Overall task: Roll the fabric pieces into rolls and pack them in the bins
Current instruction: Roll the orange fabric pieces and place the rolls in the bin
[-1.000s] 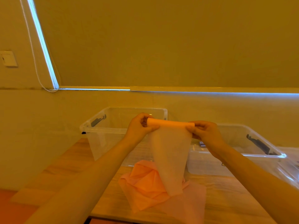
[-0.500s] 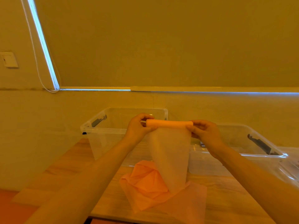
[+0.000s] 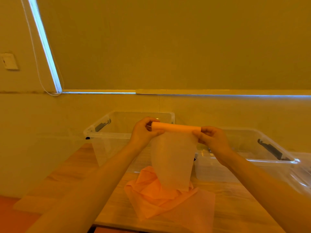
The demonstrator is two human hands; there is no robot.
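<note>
I hold a partly rolled piece of thin orange fabric [image 3: 175, 127] in the air above the table. My left hand [image 3: 144, 132] pinches the roll's left end and my right hand [image 3: 211, 138] pinches its right end. The unrolled tail of the sheet [image 3: 173, 158] hangs straight down from the roll. Its lower end reaches a crumpled heap of orange fabric [image 3: 156, 195] on the wooden table [image 3: 235, 209]. Two clear plastic bins stand behind: one at the left [image 3: 107, 135] and one at the right [image 3: 269, 160].
Both bins have dark latches on their rims. The wall runs close behind them, with a drawn roller blind [image 3: 168, 44] above and a bead cord [image 3: 33, 52] at the left. A wall switch [image 3: 9, 61] sits at far left. The table's front edge is near me.
The roll has grown slightly thicker and the hanging tail shorter, its lower end lifted off the heap a little. Both hands stay at the roll's ends.
</note>
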